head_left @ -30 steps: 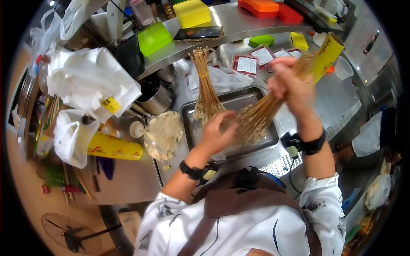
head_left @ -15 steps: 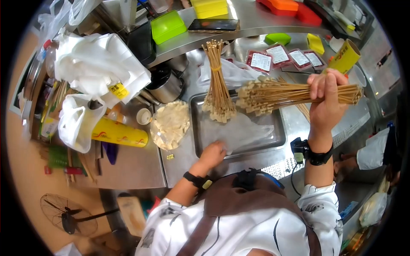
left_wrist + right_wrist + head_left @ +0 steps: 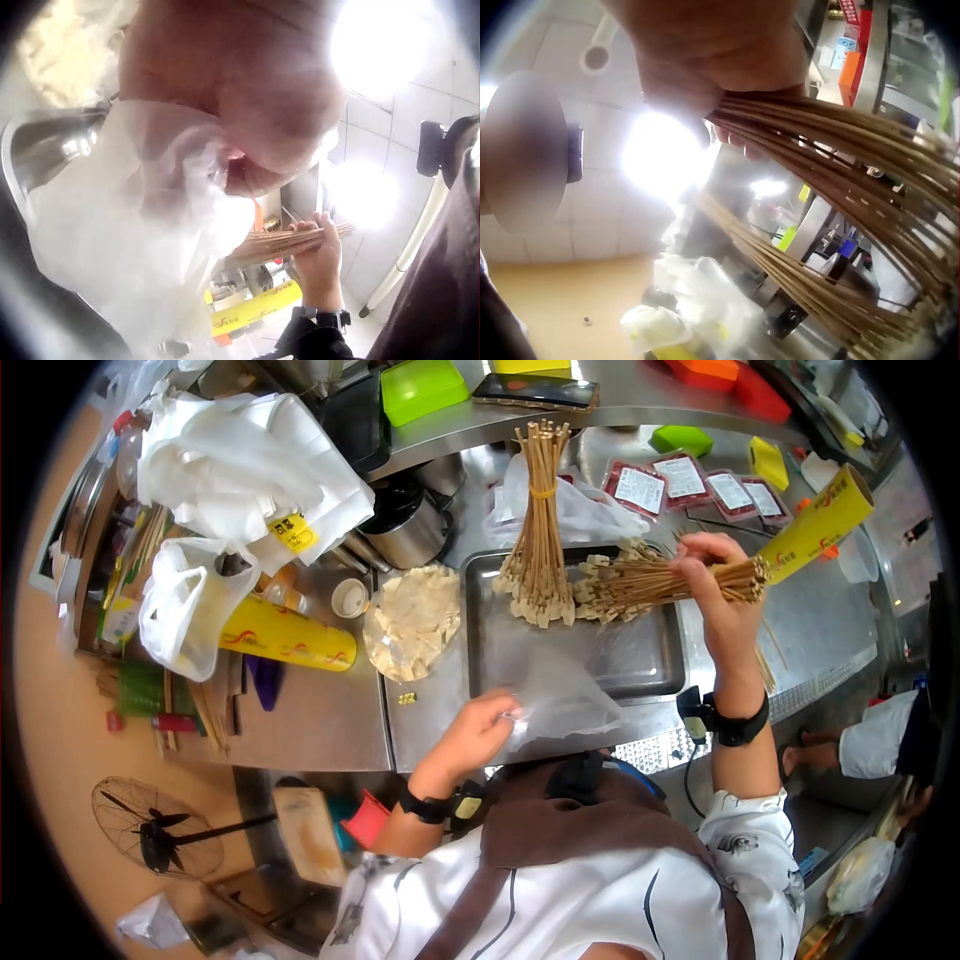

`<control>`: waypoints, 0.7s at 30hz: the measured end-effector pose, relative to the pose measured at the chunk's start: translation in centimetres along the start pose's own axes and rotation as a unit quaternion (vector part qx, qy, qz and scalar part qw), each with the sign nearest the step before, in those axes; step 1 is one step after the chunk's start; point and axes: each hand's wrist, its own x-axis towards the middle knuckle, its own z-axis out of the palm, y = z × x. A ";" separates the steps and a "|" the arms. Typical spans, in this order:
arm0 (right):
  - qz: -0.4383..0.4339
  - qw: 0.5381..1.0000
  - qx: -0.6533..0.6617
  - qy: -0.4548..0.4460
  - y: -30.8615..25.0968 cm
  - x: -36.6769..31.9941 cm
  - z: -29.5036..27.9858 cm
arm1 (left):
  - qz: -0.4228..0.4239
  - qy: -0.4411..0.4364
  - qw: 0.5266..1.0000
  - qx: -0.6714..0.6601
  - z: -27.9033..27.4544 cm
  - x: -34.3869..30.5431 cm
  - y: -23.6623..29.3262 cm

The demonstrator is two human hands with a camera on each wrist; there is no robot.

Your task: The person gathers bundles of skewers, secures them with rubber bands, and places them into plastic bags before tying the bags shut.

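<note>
My left hand (image 3: 478, 732) pinches the edge of a thin, clear plastic bag (image 3: 565, 695), which trails over the front rim of a metal tray (image 3: 680, 650). Up close in the left wrist view, the bag (image 3: 112, 225) hangs down from the fingers. My right hand (image 3: 725, 595) grips a loose bundle of bamboo skewers (image 3: 640, 582) near its bare ends. Pale food pieces sit on the other ends, over the tray's far right part. A second skewer bundle (image 3: 543, 520), tied with a yellow band, leans with its food ends down in the tray, right beside the first.
Left of the tray lies a clear bag of pale pieces (image 3: 412, 622). Yellow film rolls (image 3: 290, 635) (image 3: 825, 525) flank the work area. Behind are labelled red packs (image 3: 685, 478), a metal pot (image 3: 405, 530) and a shelf with a phone (image 3: 535, 392). A few loose skewers (image 3: 772, 650) lie at right.
My left hand has drawn the clear bag out of the tray toward my body. The right hand has swung the skewer bundle down until its food ends meet the banded bundle.
</note>
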 end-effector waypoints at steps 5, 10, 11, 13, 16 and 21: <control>0.045 0.999 -0.001 0.030 -0.6 -0.5 0.1 | -0.088 0.049 0.995 -0.007 -1.1 -2.3 0.1; 0.018 0.995 -0.022 0.091 -1.8 1.3 1.3 | -0.132 0.097 0.986 -0.024 -1.7 -2.8 0.0; -0.012 0.991 -0.073 0.111 -2.0 1.3 1.4 | -0.129 0.099 0.986 -0.026 -1.9 -2.9 0.3; -0.039 0.985 -0.098 0.134 -2.4 0.8 1.8 | -0.121 0.124 0.985 -0.019 -2.1 -3.2 0.8; -0.219 0.905 -0.320 0.176 -4.8 -0.6 3.1 | -0.125 0.129 0.983 -0.026 -2.4 -3.9 0.8; -0.320 0.861 -0.387 0.080 -6.7 -0.5 4.8 | -0.114 0.137 0.982 -0.060 -3.8 -5.1 0.4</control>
